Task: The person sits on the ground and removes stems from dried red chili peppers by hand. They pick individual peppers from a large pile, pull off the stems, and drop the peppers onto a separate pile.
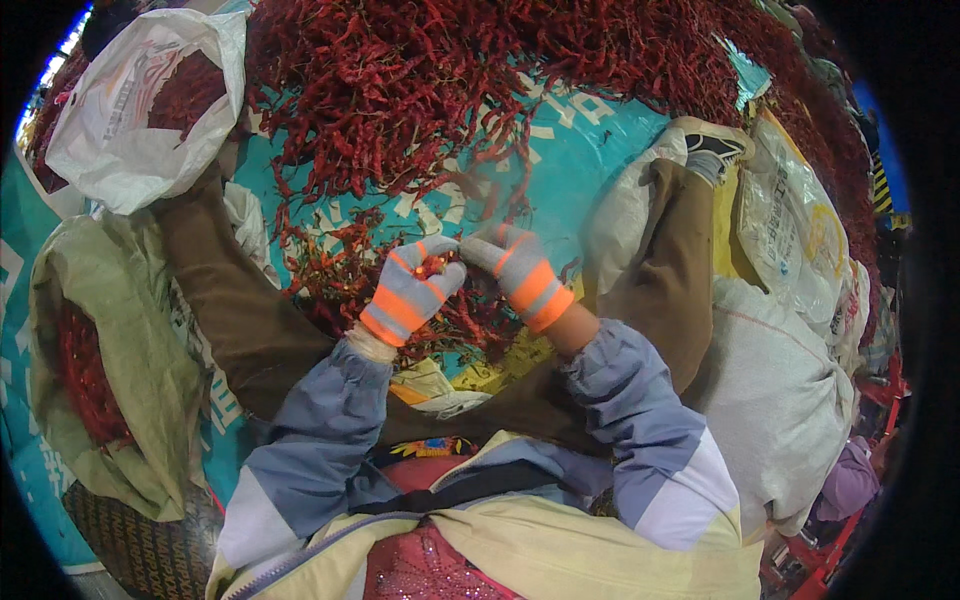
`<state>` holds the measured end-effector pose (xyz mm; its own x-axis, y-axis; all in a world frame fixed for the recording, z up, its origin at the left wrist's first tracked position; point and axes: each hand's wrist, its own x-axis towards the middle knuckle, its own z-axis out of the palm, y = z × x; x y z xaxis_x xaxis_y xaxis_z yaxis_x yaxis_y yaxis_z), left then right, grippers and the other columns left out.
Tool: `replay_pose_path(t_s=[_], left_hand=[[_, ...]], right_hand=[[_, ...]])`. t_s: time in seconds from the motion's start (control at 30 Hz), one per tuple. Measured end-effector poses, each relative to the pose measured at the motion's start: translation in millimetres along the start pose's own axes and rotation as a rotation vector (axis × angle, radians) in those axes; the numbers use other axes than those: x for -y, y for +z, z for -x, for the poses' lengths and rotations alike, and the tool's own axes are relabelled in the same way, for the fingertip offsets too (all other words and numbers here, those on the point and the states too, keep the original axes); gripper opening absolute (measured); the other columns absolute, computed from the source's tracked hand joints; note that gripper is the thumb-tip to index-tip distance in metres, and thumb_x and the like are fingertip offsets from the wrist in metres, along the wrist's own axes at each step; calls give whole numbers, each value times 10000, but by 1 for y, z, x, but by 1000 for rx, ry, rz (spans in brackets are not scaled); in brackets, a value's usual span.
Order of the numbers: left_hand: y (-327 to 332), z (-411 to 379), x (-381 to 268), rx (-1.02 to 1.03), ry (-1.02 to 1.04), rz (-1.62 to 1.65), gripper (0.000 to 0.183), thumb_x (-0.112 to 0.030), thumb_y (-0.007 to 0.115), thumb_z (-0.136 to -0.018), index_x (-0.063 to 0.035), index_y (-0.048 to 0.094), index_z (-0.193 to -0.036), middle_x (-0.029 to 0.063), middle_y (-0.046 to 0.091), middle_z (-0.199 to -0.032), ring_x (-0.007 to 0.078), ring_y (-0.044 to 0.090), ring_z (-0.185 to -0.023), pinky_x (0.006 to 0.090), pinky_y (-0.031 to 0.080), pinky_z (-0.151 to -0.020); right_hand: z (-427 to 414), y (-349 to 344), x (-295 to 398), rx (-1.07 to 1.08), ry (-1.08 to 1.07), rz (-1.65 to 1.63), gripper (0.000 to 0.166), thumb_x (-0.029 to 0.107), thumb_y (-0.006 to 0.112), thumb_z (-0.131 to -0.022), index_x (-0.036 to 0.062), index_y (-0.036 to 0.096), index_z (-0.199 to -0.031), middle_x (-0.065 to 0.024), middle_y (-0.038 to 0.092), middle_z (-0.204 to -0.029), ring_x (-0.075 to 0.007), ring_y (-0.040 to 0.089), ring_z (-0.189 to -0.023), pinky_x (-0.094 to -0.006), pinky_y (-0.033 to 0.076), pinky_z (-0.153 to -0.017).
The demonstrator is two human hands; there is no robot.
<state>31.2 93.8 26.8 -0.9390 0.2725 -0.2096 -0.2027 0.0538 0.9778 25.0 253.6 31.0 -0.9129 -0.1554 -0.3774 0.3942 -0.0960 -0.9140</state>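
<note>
My left hand (417,288), in a grey knit glove with orange bands, curls its fingers around a few red chili pieces (436,264). Right beside it, the blurred fingertips of my right hand (517,266), gloved the same way, meet the left fingers. Blurred red strands show just beyond the right fingers; whether that hand holds any of them is unclear. Beneath and around both hands, between my legs, lies a small heap of chili bits and stems (337,274). Farther out spreads a large pile of dried red chilies (390,97).
A teal printed tarp (607,142) covers the ground. An open white woven sack (120,169) with chilies stands at far left, a green sack (142,315) of chilies nearer. Filled white sacks (780,405) sit to the right. My bent legs (240,322) flank the heap.
</note>
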Motion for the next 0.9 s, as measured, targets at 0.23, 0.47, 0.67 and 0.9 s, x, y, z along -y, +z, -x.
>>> replay_pose_path(t_s=[0.23,0.47,0.67,0.9], left_hand=[[-13,-4,2,182,-78,317,174,-46,575,-794,-10,573,-965,46,584,-830,110,559,-688,240,469,-615],[-39,-3,12,-7,-132,498,228,-58,588,-800,-19,559,-1023,58,583,-818,134,554,-671,264,473,-633],[-58,27,-1,-301,-82,482,168,-57,600,-798,-1,575,-955,84,584,-745,167,549,-607,314,469,-587],[-51,46,25,-60,-122,510,240,-102,550,-841,-3,538,-1059,117,585,-752,204,559,-664,332,481,-647]], right_hand=[[-12,-25,-4,245,227,-257,222,275,602,-823,76,553,-737,6,489,-558,-93,431,-411,-243,319,-353],[-28,-57,-19,-85,-131,1007,391,443,610,-746,70,635,-858,-158,635,-760,-283,625,-711,-359,488,-649],[4,-5,-24,229,59,1386,464,520,561,-718,74,654,-806,-138,638,-803,-324,606,-785,-396,483,-684],[3,-16,-32,222,64,983,345,296,627,-712,23,622,-922,-143,632,-782,-263,614,-726,-349,480,-662]])
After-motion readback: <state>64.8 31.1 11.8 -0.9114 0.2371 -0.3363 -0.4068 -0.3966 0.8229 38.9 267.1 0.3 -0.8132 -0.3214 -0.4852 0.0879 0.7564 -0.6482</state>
